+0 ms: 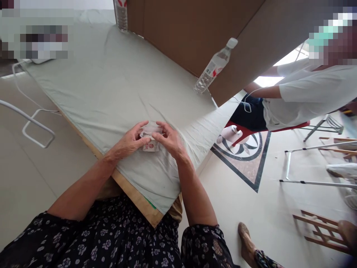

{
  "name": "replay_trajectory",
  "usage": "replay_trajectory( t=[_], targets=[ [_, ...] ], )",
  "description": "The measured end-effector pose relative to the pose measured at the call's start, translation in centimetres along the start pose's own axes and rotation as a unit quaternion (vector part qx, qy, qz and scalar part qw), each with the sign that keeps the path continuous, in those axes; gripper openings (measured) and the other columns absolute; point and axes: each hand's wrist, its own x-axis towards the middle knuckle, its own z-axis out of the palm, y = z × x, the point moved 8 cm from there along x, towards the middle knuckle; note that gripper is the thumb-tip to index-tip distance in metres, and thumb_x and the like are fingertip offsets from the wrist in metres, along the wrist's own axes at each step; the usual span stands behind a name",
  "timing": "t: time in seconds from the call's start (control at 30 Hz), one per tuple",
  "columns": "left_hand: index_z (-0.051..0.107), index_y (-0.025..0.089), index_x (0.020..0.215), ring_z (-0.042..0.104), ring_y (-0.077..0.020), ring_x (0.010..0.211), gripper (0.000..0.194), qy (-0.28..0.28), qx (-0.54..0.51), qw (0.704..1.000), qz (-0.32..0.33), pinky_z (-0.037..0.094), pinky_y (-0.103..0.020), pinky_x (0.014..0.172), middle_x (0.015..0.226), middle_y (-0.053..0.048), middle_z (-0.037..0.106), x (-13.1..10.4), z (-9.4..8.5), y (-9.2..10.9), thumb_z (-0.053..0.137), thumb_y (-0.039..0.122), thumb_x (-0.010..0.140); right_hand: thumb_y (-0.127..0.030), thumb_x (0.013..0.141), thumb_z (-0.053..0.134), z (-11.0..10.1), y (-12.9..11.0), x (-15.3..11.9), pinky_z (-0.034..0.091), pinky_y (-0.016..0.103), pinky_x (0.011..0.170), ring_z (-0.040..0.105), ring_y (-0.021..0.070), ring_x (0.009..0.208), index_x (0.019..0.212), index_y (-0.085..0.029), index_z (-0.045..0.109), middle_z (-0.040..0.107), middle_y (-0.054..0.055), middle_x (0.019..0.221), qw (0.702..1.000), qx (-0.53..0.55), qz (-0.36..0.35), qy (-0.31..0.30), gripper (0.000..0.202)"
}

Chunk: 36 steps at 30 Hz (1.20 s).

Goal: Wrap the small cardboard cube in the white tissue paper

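A small whitish packet (151,144) with a reddish printed mark lies on the pale cloth of the table (111,85), near its front corner. Crumpled clear or white wrapping shows on its top. My left hand (130,140) curves round the packet's left side, thumb and fingers closed on it. From the right, my right hand (170,141) holds it the same way, the thumb resting at its top edge. The undersides of the fingers are hidden.
A large brown cardboard panel (173,41) stands at the table's back, with a plastic bottle (212,70) before it and another bottle (122,15) at its left end. A person in a white shirt (304,93) sits at the right on a red stool (245,134).
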Motion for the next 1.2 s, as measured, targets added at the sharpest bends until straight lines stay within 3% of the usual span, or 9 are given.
replay_trajectory(
  t=[0.13,0.27,0.37,0.5,0.6,0.73,0.93,1.07,1.2],
  targets=[
    [0.036,0.011,0.161,0.071,-0.0225,0.094,0.088,0.023,0.057,0.998,0.012,0.057,-0.035,0.083,0.116,-0.012,0.072,0.1,-0.2,-0.3,0.069,0.05,0.089,-0.057,0.079,0.08,0.1,-1.1,-1.2,0.057,0.04,0.094,0.068,0.0248,0.109,0.137,-0.023,0.065,0.072,0.008,0.127,0.997,-0.052,-0.043,-0.033,0.069],
    [0.043,0.013,0.158,0.068,-0.0248,0.107,0.081,0.073,0.125,0.988,0.046,0.054,-0.038,0.092,0.123,-0.013,0.07,0.0,-0.9,-0.5,0.067,0.049,0.089,-0.056,0.081,0.078,0.4,-0.2,-1.4,0.058,0.037,0.086,0.068,0.0206,0.094,0.141,-0.022,0.063,0.072,0.009,0.127,0.997,-0.059,-0.025,-0.033,0.071],
    [0.036,0.013,0.161,0.067,-0.0248,0.112,0.087,0.047,0.071,0.996,0.034,0.053,-0.037,0.094,0.131,-0.015,0.068,0.0,-0.8,-0.7,0.068,0.046,0.087,-0.056,0.08,0.08,0.6,0.2,-1.2,0.058,0.037,0.085,0.069,0.0211,0.095,0.141,-0.021,0.062,0.072,0.009,0.126,0.998,-0.041,-0.019,-0.034,0.072],
    [0.032,0.012,0.162,0.068,-0.0226,0.106,0.093,0.024,0.006,1.0,0.0,0.054,-0.034,0.088,0.125,-0.012,0.07,0.0,-0.6,-0.5,0.071,0.039,0.082,-0.058,0.078,0.08,0.3,0.3,-0.8,0.057,0.039,0.092,0.07,0.0245,0.105,0.139,-0.022,0.063,0.074,0.009,0.122,1.0,-0.009,-0.019,-0.023,0.073],
    [0.033,0.012,0.161,0.068,-0.0211,0.1,0.095,0.034,-0.007,0.999,-0.01,0.053,-0.032,0.084,0.121,-0.011,0.071,0.1,-0.6,-0.4,0.073,0.039,0.079,-0.06,0.085,0.072,0.1,0.5,-0.2,0.056,0.04,0.094,0.07,0.0246,0.106,0.135,-0.022,0.064,0.075,0.01,0.117,0.999,0.036,-0.019,0.002,0.063],
    [0.033,0.011,0.161,0.069,-0.0208,0.099,0.096,0.033,-0.01,0.999,-0.01,0.055,-0.032,0.083,0.122,-0.012,0.071,0.2,-0.5,-0.5,0.074,0.038,0.078,-0.055,0.087,0.069,0.2,0.4,1.0,0.056,0.037,0.088,0.07,0.0203,0.093,0.121,-0.023,0.07,0.075,0.005,0.103,0.997,0.06,-0.025,0.043,0.047],
    [0.033,0.013,0.16,0.071,-0.0216,0.101,0.091,0.021,-0.005,1.0,0.012,0.056,-0.033,0.085,0.124,-0.013,0.071,0.5,-0.6,-0.5,0.072,0.039,0.082,-0.039,0.088,0.066,0.5,-1.7,0.9,0.054,0.035,0.09,0.068,0.0182,0.089,0.094,-0.024,0.074,0.076,0.001,0.095,0.993,-0.03,-0.078,0.089,0.018],
    [0.037,0.011,0.158,0.07,-0.0215,0.101,0.085,0.034,0.035,0.998,0.035,0.055,-0.035,0.087,0.122,-0.013,0.072,0.5,-0.6,-0.3,0.069,0.042,0.086,-0.035,0.091,0.064,0.7,-2.7,-0.8,0.052,0.039,0.096,0.069,0.0205,0.09,0.086,-0.027,0.073,0.077,0.0,0.088,0.983,-0.09,-0.115,0.114,0.013],
    [0.037,0.006,0.157,0.068,-0.0237,0.107,0.08,0.052,0.109,0.99,0.076,0.052,-0.04,0.098,0.118,-0.014,0.074,0.3,-0.5,-0.1,0.059,0.048,0.092,-0.031,0.098,0.06,1.1,-3.8,-2.9,0.047,0.045,0.104,0.071,0.0245,0.105,0.087,-0.027,0.075,0.081,0.004,0.1,0.959,-0.172,-0.194,0.112,0.019]
  ],
)
